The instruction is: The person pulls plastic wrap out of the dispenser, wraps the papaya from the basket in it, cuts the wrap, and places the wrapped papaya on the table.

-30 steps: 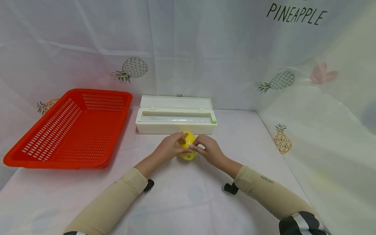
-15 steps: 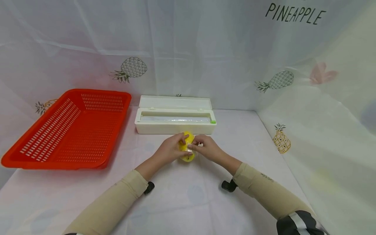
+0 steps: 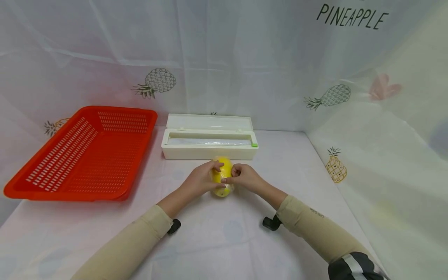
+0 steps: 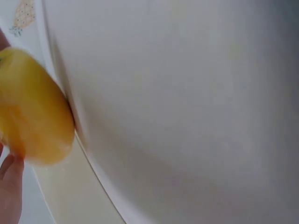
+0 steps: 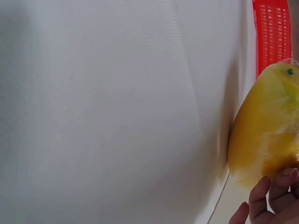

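Both my hands are on the yellow fruit now, right in the middle of the table, just in front of the white wrap dispenser box. My left hand cups its left side, fingers curled round it, thumb lying over the top. My right hand comes in from the other side, fingers bent and pinching at the fruit's skin, fingertips nearly meeting my left thumb. From the right wrist view the yellow fruit looks glossy, with a thin clear film over it, and my curled fingertips sit at its lower edge. On the left wrist view the yellow fruit is blurred, with one fingertip beneath it. The box's lid stands open, the roll lying inside. The red basket sits well off to my left, against the pineapple-print cloth.
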Tool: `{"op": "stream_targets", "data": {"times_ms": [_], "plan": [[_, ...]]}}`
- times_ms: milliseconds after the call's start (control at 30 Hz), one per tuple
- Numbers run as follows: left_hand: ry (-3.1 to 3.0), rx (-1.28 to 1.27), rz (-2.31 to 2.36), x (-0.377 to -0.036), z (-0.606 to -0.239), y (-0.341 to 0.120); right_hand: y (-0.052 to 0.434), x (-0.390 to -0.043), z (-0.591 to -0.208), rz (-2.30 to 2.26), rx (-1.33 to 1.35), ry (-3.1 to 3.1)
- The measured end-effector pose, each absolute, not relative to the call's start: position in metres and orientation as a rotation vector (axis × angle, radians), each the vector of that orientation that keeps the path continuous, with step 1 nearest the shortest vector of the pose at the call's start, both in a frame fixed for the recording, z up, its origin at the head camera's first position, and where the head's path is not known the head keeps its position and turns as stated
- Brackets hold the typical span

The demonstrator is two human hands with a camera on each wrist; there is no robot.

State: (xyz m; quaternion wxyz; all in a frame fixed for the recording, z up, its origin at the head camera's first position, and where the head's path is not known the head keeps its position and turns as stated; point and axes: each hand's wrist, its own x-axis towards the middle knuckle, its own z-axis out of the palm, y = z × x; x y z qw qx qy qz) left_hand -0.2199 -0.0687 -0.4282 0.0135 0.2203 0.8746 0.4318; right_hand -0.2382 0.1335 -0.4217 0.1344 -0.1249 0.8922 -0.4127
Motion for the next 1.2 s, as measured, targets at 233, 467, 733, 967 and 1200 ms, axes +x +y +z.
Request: {"op": "stream_targets", "data": {"times_ms": [233,467,733,967,1200], "plan": [[2.683,0.824,1.449,-0.226,-0.43,-0.079,0.128,-0.238,-0.425,-1.179,-0.355,2.589],[2.776,0.817,1.344,-0.234,-0.431,-0.082,0.125,-0.237,-0.427,-1.122,-0.367,2.605],[2.83,0.727,1.114,-0.244,-0.432,-0.087,0.123,-0.242,-0.431,-1.095,-0.437,2.595],[2.802,0.794,0.973,-0.251,-0.43,-0.089,0.122,-0.247,-0.431,-1.137,-0.427,2.554],[2.792,0.898,0.817,-0.255,-0.42,-0.093,0.12,-0.249,-0.429,-1.107,-0.482,2.534]]}}
